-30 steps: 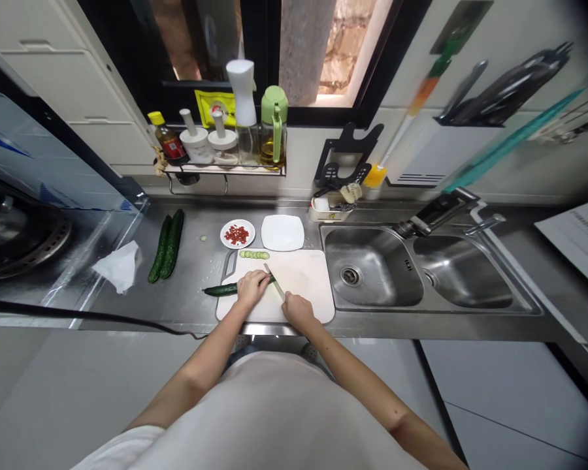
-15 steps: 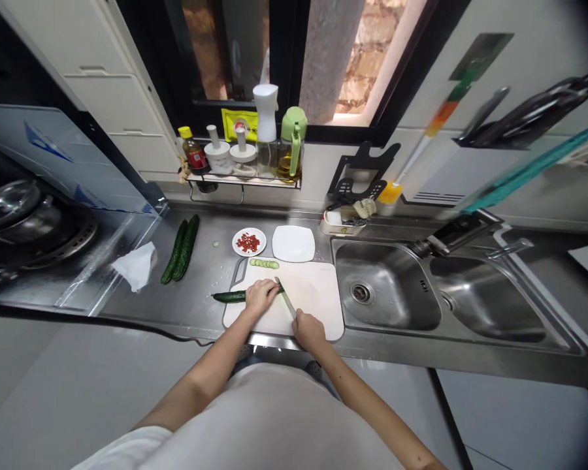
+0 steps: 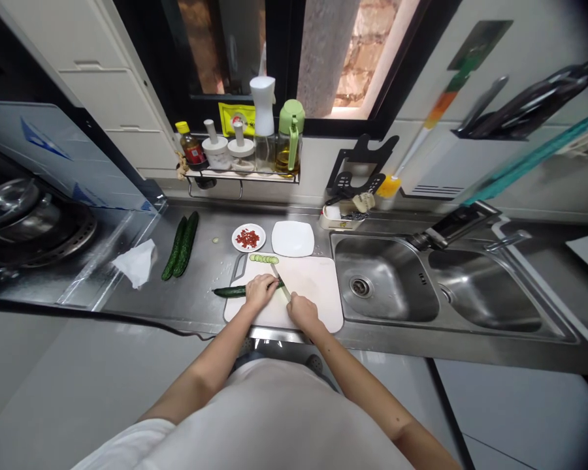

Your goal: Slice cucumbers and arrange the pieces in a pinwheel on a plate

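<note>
A dark green cucumber (image 3: pixel 229 292) lies across the left part of the white cutting board (image 3: pixel 318 300). My left hand (image 3: pixel 261 291) is closed over its right end, fingers curled near the blade. In my right hand (image 3: pixel 302 311) is a kitchen knife (image 3: pixel 283 285), its blade slanting up and left against the cucumber's cut end. A short row of cucumber slices (image 3: pixel 263 259) rests along the board's top edge. Just behind the board stand a small white plate with chopped red pieces (image 3: pixel 248 237) and a white square plate (image 3: pixel 293 239).
Two whole cucumbers (image 3: pixel 181 247) and a crumpled white tissue (image 3: pixel 136 262) lie to the left, near the stove pot (image 3: pixel 22 212). A double sink (image 3: pixel 387 281) adjoins the board on the right. Seasoning bottles stand on a wall rack (image 3: pixel 245 175).
My right hand and the knife have shifted slightly up and left along the cucumber's end. My left hand keeps its hold. The whole view has tilted a little.
</note>
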Demonstrator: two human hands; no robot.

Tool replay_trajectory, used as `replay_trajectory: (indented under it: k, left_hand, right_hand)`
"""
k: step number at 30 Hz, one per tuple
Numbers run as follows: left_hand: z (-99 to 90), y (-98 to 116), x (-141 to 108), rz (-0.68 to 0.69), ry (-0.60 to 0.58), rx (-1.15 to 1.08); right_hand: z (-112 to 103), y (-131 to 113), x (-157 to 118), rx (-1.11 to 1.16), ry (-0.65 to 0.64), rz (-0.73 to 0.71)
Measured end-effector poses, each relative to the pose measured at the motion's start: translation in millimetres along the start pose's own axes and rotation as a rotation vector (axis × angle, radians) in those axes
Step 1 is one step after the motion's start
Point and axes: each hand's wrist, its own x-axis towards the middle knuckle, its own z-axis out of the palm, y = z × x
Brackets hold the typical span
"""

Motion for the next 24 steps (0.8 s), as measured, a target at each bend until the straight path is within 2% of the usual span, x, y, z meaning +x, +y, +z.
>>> replay_trajectory:
  k: [13,18,24]
  left_hand:
    - [-0.5,2,-1,-0.007,0.001,-0.008]
    - [0.7,0,0,-0.005,0.006,-0.004]
    - [-0.3,0,0,-0.005,0.002,-0.005]
  right_hand:
    - [16,17,-37,-0.042,-0.063,0.058]
    - [16,15,-30,-0.038,-0.045,0.049]
    - [5,0,-9,-0.023,-0.031,0.042]
